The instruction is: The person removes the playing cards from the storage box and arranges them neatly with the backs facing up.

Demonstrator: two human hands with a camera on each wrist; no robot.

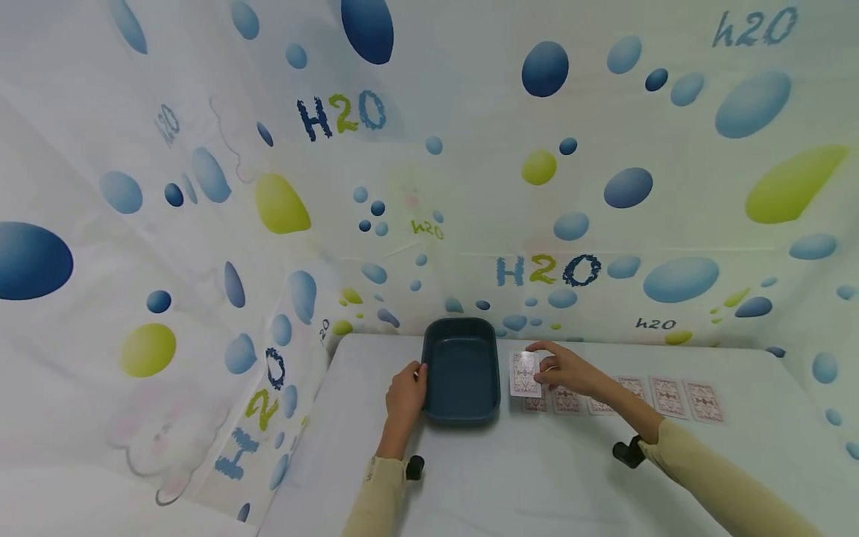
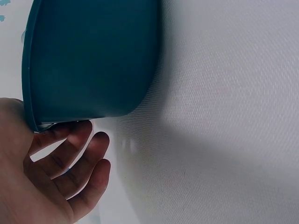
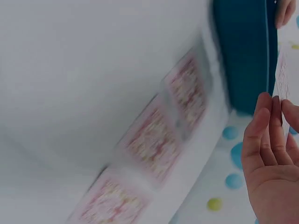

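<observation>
My left hand (image 1: pixel 406 395) grips the left rim of a dark teal rectangular plastic bin (image 1: pixel 463 380). In the left wrist view its fingers (image 2: pixel 96 147) curl beneath the lip, while the bin's outer wall (image 2: pixel 88 60) fills the upper left. To the right of the bin, my right hand (image 1: pixel 567 371) pinches a playing card (image 1: pixel 522 373) by its right edge, patterned red-and-white back upward. The card is raised over the left end of a row of face-down cards (image 1: pixel 667 395). Seen edge-on in the right wrist view, the held card (image 3: pixel 282 79) stands between thumb and fingers.
The row of several face-down cards runs rightward from beside the bin, partly under my right forearm. A white cloth covers the table (image 1: pixel 537 477). Behind it and at the left hang white curtains (image 1: pixel 470 194) with blue and green drops. Each wrist wears a black device (image 1: pixel 628 452).
</observation>
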